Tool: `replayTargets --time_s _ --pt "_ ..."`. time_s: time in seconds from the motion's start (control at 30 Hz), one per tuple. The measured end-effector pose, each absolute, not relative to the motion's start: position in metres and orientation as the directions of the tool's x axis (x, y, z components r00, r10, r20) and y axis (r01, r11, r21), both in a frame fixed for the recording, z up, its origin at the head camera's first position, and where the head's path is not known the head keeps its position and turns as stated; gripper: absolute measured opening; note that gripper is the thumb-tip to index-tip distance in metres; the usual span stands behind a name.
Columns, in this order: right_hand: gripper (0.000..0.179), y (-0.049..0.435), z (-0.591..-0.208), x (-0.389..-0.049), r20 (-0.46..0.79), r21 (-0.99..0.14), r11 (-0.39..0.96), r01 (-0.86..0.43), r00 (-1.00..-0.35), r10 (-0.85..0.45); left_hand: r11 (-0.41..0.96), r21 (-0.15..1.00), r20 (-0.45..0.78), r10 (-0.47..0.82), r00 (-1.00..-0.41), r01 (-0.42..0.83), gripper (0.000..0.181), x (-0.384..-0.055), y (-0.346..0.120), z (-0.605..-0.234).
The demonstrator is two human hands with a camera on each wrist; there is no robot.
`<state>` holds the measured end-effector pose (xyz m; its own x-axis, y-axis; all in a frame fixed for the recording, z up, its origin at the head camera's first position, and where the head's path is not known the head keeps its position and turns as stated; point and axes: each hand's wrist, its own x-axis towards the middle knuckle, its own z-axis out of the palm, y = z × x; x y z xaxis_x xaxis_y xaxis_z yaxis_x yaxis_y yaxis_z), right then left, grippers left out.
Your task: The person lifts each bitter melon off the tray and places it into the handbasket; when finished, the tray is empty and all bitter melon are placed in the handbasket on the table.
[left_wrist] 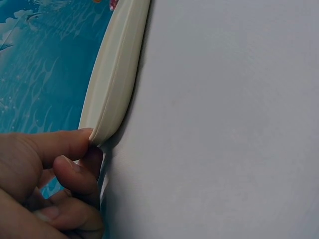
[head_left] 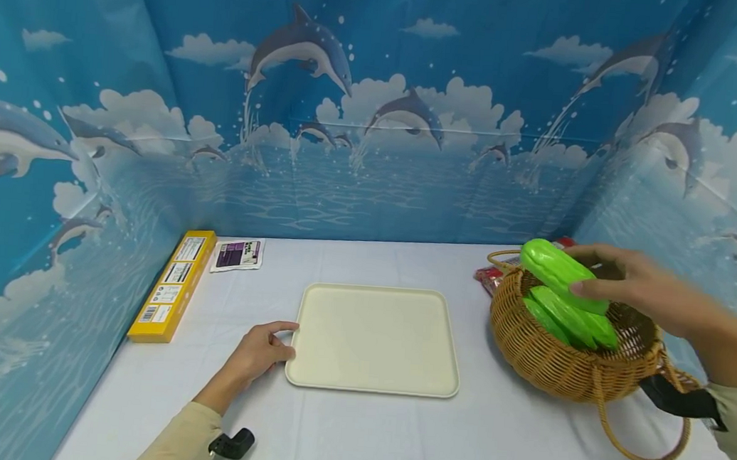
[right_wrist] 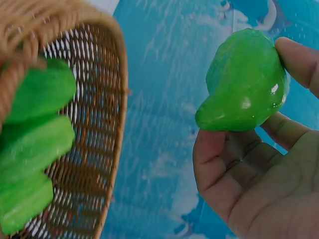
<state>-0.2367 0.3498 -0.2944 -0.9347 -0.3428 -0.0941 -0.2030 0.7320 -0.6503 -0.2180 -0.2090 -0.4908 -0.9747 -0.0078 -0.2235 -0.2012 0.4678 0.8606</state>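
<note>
My right hand [head_left: 647,285] grips a glossy green toy cucumber [head_left: 558,268] above the wicker basket [head_left: 545,363], thumb on one side and fingers on the other. In the right wrist view this cucumber [right_wrist: 244,84] appears nearly end-on, its narrow tip towards the camera. More green cucumbers [right_wrist: 37,144] lie inside the basket. Over at the middle of the table, a cream rectangular tray [head_left: 373,341] lies flat, with nothing on it. My left hand [head_left: 257,354] holds the tray's left rim between finger and thumb; the left wrist view shows fingertips at the tray's corner [left_wrist: 112,99].
A yellow box [head_left: 172,287] lies at the table's left edge, beside a white and purple packet [head_left: 238,255]. Red packaging [head_left: 487,277] is partly hidden behind the basket. The basket's handle [head_left: 641,459] loops down over the front right. A dolphin-printed curtain [head_left: 372,173] surrounds the table.
</note>
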Motion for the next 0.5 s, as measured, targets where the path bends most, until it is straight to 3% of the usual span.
replayTargets --time_s 0.5 --pt "0.079 0.398 -0.304 -0.262 -0.173 -0.585 0.806 -0.093 -0.956 -0.236 0.457 0.867 -0.223 0.002 -0.975 -0.198 0.049 -0.218 -0.209 -0.49"
